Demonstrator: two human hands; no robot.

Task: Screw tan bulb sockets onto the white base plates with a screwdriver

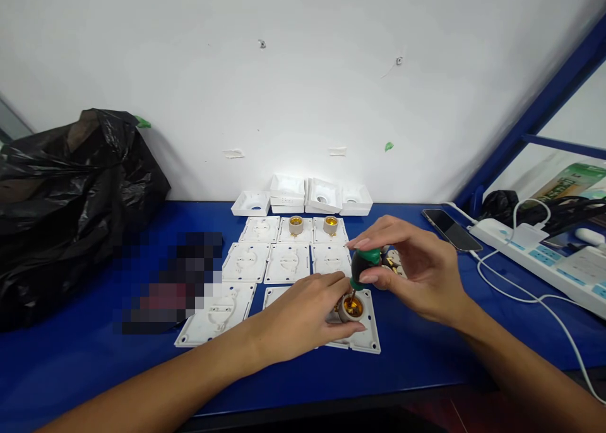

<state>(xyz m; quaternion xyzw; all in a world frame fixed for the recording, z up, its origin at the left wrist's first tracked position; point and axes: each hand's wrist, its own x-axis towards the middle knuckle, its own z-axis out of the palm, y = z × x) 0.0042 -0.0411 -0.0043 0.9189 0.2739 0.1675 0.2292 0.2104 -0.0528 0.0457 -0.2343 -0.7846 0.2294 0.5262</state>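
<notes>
My right hand (411,269) grips a short green and black screwdriver (362,267), held upright with its tip down inside a round lamp socket (351,308) lined with brass-coloured metal. My left hand (307,310) holds that socket by its sides on a white square plate (369,338) near the table's front. Several more white plates (246,262) lie in rows behind and to the left. Two sockets (296,225) stand upright on plates in the back row. Partly hidden behind my right hand are some loose sockets (394,259).
White box-shaped covers (288,193) are stacked against the wall. A black plastic bag (71,212) fills the left side, with a blurred dark object beside it. At right lie a phone (452,229), a power strip (544,262) and white cables.
</notes>
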